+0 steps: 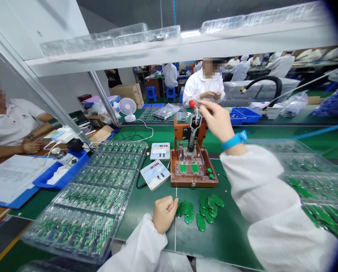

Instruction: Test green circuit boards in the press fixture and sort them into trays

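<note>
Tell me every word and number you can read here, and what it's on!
Nothing reads clearly.
Nearer white flat meter box and farther white flat meter box: marks too blurred.
White paper sheets on the blue clipboard: print too small.
Red-knobbed metal lever in the right hand: no writing visible.

Green workbench [231, 234], white overhead shelf [185, 45] (clear trays [129, 32] on top), blue stools [170, 93] behind.

I saw a green bench mat [231, 230] carrying a wooden test fixture [193, 177] at its middle. Loose green boards [205, 213] lay scattered just before it, two small meter boxes [155, 174] sat beside it, and clear trays [101, 181] of boards lay to the left.
</note>
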A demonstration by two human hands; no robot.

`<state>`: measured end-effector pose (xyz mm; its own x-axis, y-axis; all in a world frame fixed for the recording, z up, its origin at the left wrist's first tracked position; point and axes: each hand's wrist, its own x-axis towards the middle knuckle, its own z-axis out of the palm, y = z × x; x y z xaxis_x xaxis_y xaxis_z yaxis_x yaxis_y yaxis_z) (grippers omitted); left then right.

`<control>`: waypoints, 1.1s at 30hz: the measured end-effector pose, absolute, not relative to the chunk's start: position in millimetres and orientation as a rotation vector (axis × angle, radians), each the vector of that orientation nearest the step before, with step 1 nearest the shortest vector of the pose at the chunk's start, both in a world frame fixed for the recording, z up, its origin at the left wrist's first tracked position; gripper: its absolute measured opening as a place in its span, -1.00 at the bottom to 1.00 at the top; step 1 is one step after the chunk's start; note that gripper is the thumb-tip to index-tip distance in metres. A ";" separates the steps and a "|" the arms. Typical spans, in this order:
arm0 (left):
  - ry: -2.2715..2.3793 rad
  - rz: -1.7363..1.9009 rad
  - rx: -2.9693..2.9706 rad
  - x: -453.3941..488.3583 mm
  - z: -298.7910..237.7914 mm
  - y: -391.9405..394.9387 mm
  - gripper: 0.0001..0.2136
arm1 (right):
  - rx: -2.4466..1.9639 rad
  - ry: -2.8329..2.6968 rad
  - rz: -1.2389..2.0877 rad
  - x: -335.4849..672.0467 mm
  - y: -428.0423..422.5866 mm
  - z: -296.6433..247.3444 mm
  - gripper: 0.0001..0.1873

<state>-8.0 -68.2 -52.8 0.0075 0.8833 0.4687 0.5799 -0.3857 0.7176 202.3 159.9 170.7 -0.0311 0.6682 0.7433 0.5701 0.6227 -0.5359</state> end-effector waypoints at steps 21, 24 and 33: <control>1.642 1.237 2.081 8.8 6.1 26.9 -0.81 | -1.232 -1.748 0.677 218.3 54.1 9.9 -0.78; 1.591 1.366 1.888 3.8 5.8 3.9 -0.84 | -1.221 -1.658 0.864 226.6 28.5 8.5 -0.74; 1.373 1.079 1.921 32.9 -2.0 -70.9 -0.82 | -1.148 -1.333 1.389 232.2 -73.6 -1.2 -0.70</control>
